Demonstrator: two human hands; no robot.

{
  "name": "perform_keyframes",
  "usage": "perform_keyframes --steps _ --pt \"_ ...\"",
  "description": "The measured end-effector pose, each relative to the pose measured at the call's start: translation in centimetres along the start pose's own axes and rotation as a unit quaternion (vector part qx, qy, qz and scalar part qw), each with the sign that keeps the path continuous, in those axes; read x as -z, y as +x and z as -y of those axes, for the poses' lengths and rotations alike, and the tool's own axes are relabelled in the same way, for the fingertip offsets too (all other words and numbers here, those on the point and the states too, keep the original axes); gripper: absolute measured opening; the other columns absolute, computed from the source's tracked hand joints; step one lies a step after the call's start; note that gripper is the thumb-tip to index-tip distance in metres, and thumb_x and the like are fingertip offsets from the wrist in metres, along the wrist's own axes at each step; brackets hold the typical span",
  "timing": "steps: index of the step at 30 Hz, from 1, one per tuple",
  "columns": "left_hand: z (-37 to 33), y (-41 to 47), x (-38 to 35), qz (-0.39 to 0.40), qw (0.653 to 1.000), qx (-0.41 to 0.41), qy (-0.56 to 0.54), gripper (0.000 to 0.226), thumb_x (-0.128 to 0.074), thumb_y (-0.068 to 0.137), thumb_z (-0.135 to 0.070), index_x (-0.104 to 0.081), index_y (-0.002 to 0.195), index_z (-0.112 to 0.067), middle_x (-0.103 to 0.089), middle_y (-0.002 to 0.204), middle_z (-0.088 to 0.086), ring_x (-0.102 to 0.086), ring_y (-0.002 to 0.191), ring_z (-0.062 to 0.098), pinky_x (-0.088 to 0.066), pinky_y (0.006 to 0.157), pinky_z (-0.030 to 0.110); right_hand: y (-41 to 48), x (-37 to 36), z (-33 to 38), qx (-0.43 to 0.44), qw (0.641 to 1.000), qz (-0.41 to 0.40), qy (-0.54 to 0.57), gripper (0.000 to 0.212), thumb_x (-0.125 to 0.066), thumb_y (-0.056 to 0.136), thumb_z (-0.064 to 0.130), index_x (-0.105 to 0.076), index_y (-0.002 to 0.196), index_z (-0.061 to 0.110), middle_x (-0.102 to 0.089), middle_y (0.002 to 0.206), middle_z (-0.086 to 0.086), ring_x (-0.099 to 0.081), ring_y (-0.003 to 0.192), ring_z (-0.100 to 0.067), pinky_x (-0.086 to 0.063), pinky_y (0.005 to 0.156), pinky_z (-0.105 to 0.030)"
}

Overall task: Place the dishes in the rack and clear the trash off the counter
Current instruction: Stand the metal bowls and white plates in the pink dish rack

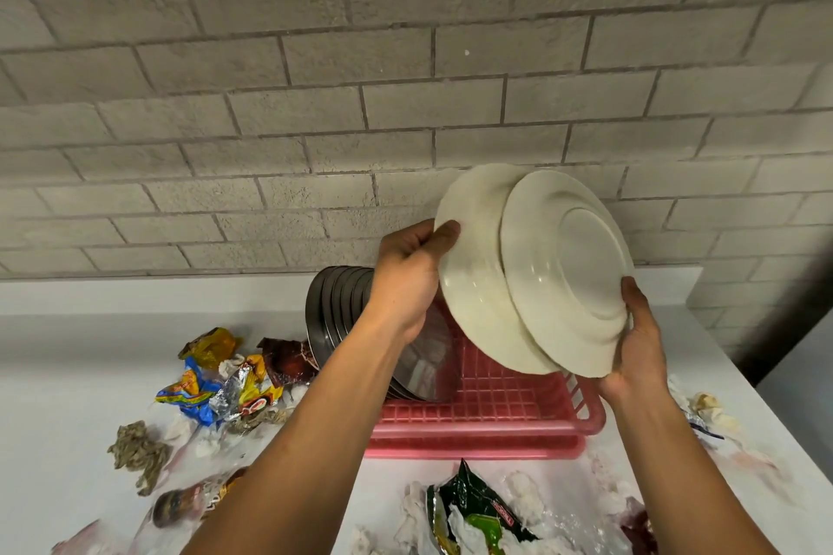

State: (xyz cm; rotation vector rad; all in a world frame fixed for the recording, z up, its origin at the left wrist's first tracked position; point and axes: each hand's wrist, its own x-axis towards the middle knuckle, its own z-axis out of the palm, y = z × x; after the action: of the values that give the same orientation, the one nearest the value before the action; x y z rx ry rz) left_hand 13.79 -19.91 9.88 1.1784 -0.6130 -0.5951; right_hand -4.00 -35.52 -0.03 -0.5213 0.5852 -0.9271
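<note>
A person holds two white plates [541, 266] on edge above the pink dish rack [487, 415], where steel plates [333, 311] stand. The left hand [410, 270] pinches the rear plate's rim, and the right hand [640, 342] curls under the lower rims. The plates look ceramic, so probably stiff, heavy, slick and easily chipped, and they call for firm rim grips.

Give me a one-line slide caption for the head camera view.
Left hand and right hand hold two white plates above the pink rack, steel plates already racked, wrappers strewn on the counter.
</note>
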Motion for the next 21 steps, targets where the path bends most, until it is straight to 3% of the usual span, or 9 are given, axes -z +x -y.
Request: perform_keyframes --steps 2,5,8,10,13,16,21 --pt "-0.5 0.2 0.3 -0.022 0.999 -0.023 0.003 0.016 -0.065 0.097 -0.013 -0.08 0.092 -0.012 -0.077 0.099 0.015 -0.074 0.092 0.029 -0.06 0.085 0.04 0.0 0.1 0.4 0.002 1.0 0.004 0.012 0.044 -0.07 0.09 0.051 -0.069 0.127 0.027 -0.072 0.129 -0.006 -0.065 0.124 -0.034 -0.052 0.102 -0.06" --pt "-0.9 0.6 0.9 -0.057 0.996 -0.054 0.032 0.019 -0.065 0.097 -0.015 -0.08 0.086 -0.014 -0.078 0.094 0.012 -0.074 0.085 0.022 -0.06 0.079 0.036 0.2 0.5 0.8 0.008 1.0 0.011 0.023 0.038 -0.068 0.091 0.051 -0.071 0.122 0.03 -0.075 0.123 -0.002 -0.072 0.112 -0.029 -0.063 0.08 -0.055" --pt "-0.7 1.1 1.5 -0.102 0.992 -0.059 0.042 0.02 -0.064 0.097 -0.015 -0.075 0.087 -0.002 -0.076 0.095 0.018 -0.071 0.084 0.023 -0.058 0.082 0.04 0.2 1.1 0.7 0.01 0.999 0.011 0.03 0.036 -0.066 0.091 0.053 -0.074 0.12 0.033 -0.077 0.118 0.0 -0.076 0.102 -0.027 -0.064 0.069 -0.049" --pt "-0.1 1.5 2.0 -0.135 0.989 -0.051 0.037 0.02 -0.064 0.097 -0.015 -0.074 0.084 -0.003 -0.076 0.089 0.015 -0.07 0.082 0.022 -0.057 0.081 0.04 0.2 1.2 0.8 0.013 0.999 0.011 0.043 0.036 -0.066 0.089 0.056 -0.079 0.113 0.034 -0.079 0.111 0.003 -0.078 0.092 -0.025 -0.063 0.064 -0.043" --pt "1.5 2.2 2.9 -0.175 0.982 -0.039 0.062 0.029 -0.063 0.097 -0.02 -0.067 0.083 0.004 -0.066 0.078 0.01 -0.061 0.074 0.021 -0.05 0.072 0.037 0.2 1.1 1.2 0.018 0.999 0.003 0.051 0.028 -0.067 0.087 0.058 -0.083 0.096 0.036 -0.08 0.106 0.006 -0.079 0.086 -0.022 -0.063 0.062 -0.039" --pt "3.6 2.6 3.8 -0.199 0.975 -0.03 0.098 0.037 -0.061 0.097 -0.024 -0.059 0.086 0.011 -0.058 0.075 0.007 -0.052 0.069 0.017 -0.042 0.068 0.034 0.4 1.3 1.6 0.021 0.998 0.004 0.052 0.029 -0.068 0.087 0.057 -0.082 0.102 0.037 -0.078 0.114 0.005 -0.078 0.095 -0.024 -0.063 0.067 -0.043" --pt "6.4 2.8 4.9 -0.219 0.963 -0.001 0.156 0.032 -0.059 0.097 -0.027 -0.066 0.073 -0.007 -0.067 0.069 0.014 -0.06 0.065 0.02 -0.046 0.064 0.034 0.2 1.3 1.2 0.007 0.998 0.017 0.054 0.028 -0.071 0.084 0.058 -0.082 0.099 0.037 -0.078 0.115 0.003 -0.078 0.093 -0.027 -0.062 0.067 -0.047"
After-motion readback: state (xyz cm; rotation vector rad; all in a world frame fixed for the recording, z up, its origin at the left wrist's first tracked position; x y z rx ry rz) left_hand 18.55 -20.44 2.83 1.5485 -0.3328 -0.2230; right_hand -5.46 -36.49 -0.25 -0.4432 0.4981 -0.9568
